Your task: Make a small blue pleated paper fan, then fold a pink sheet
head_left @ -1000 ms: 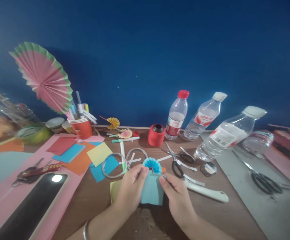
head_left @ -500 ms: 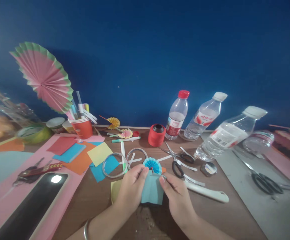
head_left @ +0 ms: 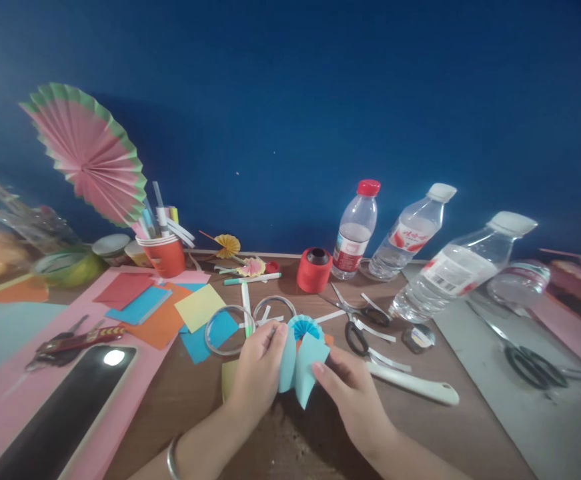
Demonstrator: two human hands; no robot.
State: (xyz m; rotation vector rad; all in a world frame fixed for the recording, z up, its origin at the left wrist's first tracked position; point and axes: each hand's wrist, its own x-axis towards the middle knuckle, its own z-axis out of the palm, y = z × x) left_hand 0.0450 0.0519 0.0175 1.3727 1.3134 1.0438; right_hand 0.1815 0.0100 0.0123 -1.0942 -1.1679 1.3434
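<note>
a big blue wall (head_left: pixel 280 100) fills the top half of the frame. it is deep blue in the middle and a bit more grey at the upper left. the upper right corner is very dark. two tiny white specks (head_left: pixel 237 173) show on it. a soft shadow (head_left: pixel 165 147) lies left of the middle. a thin pale strip (head_left: pixel 290 257) runs along the back of the brown table (head_left: pixel 420 440). the lower right has a flat grey top (head_left: pixel 545 433).

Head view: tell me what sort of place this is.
Probably a papercraft worktable; which room, I can't tell. Signs: a pleated pink-and-green fan, open scissors near white strips, and light-blue paper between the left hand and right hand.
</note>
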